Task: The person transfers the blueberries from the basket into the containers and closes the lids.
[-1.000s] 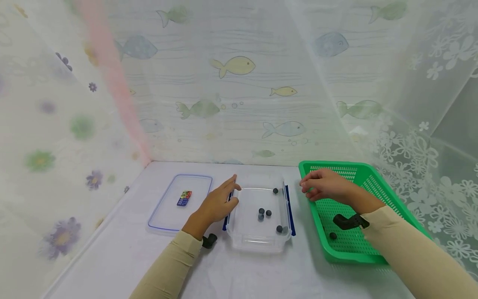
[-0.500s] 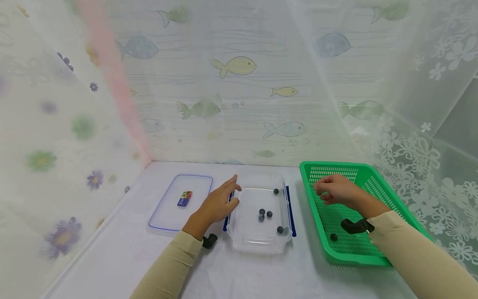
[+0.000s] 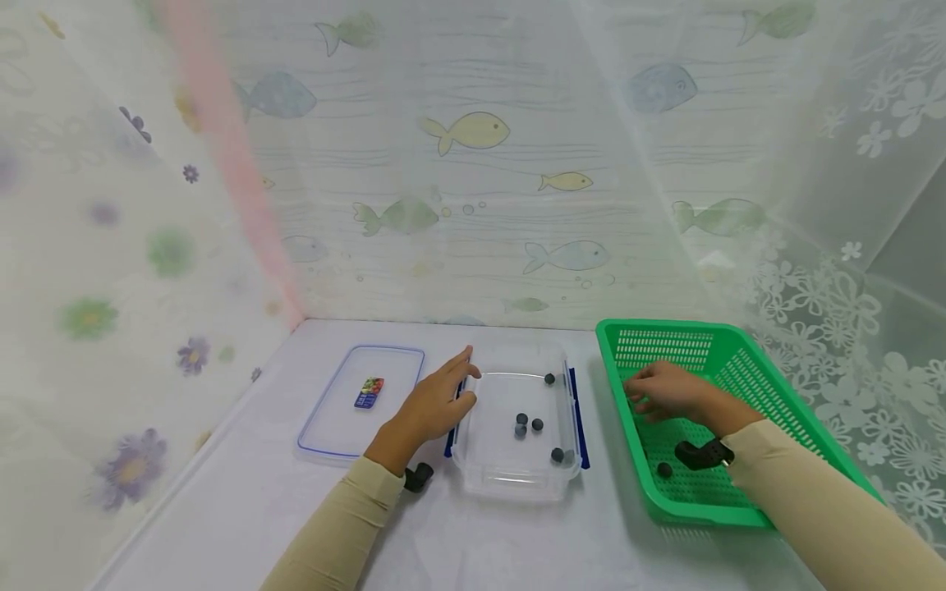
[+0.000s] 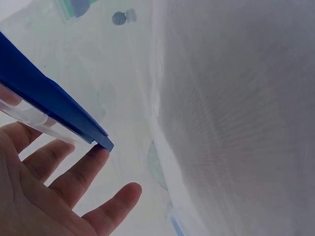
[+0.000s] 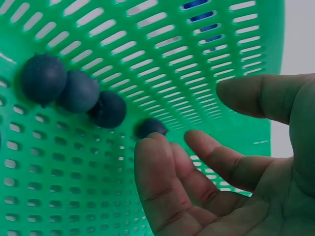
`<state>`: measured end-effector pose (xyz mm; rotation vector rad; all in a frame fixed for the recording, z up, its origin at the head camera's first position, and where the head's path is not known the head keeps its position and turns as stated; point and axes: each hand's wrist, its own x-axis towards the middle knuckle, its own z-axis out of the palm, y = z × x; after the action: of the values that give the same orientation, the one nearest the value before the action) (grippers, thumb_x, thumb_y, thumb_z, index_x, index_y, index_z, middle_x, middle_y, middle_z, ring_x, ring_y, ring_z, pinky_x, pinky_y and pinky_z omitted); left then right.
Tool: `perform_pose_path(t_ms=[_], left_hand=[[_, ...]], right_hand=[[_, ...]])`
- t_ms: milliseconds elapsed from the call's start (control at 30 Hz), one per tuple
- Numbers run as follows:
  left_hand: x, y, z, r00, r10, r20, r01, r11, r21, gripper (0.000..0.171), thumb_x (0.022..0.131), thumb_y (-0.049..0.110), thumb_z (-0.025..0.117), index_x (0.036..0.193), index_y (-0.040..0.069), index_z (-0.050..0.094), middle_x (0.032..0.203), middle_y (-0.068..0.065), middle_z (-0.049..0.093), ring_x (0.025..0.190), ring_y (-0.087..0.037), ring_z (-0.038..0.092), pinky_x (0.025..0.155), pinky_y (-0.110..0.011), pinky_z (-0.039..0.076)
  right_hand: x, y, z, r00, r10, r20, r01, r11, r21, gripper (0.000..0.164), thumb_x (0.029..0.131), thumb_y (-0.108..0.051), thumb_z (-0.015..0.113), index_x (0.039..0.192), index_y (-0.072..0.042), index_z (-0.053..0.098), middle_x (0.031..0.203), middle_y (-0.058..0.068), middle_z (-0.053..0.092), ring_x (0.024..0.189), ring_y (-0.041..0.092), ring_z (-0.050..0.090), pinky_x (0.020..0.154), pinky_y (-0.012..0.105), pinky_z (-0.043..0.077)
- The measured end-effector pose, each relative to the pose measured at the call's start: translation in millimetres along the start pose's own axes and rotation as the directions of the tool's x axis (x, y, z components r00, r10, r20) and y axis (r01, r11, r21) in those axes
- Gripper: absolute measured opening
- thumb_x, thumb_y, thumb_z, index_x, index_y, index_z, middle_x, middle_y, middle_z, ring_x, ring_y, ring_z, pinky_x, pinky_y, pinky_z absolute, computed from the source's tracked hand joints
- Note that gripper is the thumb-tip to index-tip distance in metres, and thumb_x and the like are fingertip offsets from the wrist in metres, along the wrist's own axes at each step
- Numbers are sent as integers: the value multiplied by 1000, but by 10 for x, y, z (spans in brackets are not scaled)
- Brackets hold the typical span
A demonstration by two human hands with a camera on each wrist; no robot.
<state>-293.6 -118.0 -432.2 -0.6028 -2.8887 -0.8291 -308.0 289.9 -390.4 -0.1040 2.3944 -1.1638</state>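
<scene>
My left hand [image 3: 432, 402] rests at the left side of a clear plastic container [image 3: 510, 480]. In the left wrist view its fingertips touch the container's blue latch [image 4: 54, 98]. Several blueberries [image 3: 537, 424] lie inside the container. Lowered into the green basket [image 3: 702, 515], my right hand [image 3: 676, 396] has its fingers spread in a loose curve. Several more blueberries [image 5: 78, 92] line the foot of the basket wall in the right wrist view; the nearest blueberry [image 5: 150, 128] sits just beyond a fingertip, partly hidden. Another blueberry [image 3: 664, 470] is near the basket's front corner.
A clear lid [image 3: 332, 431] with a blue edge and a colourful sticker [image 3: 369, 392] lies flat to the left of the container. A white cloth [image 3: 517, 542] covers the table. Patterned curtains [image 3: 473, 205] hang behind and at both sides.
My right hand has moved right from over the basket's left rim, then down into the basket. The left hand has stayed at the container's side.
</scene>
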Motion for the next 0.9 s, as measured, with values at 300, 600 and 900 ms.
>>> perform_pose_path(t_ms=[300, 600, 900], left_hand=[[-5, 0, 29, 1000, -7, 4, 7, 1000, -6, 42, 99, 29, 44, 137, 21, 59, 172, 5, 25, 154, -23, 37, 119, -52, 39], [2, -25, 27, 1000, 22, -19, -22, 1000, -2, 42, 98, 31, 44, 135, 22, 59, 172, 5, 25, 152, -23, 40, 115, -52, 44], [6, -16, 18, 1000, 9, -18, -9, 1000, -13, 38, 99, 25, 47, 135, 22, 60, 172, 7, 25, 154, -21, 37, 119, -51, 41]], right_hand=[[73, 113, 38, 999, 22, 29, -22, 1000, 4, 58, 103, -20, 51, 144, 19, 43, 125, 26, 63, 100, 24, 73, 81, 43, 63], [78, 111, 25, 1000, -12, 17, 11, 999, 36, 35, 99, -15, 54, 119, 11, 69, 125, 24, 68, 98, 23, 74, 86, 43, 63], [46, 63, -9, 1000, -22, -15, 23, 999, 44, 38, 98, -14, 58, 122, 15, 67, 119, 25, 71, 100, 29, 75, 86, 42, 63]])
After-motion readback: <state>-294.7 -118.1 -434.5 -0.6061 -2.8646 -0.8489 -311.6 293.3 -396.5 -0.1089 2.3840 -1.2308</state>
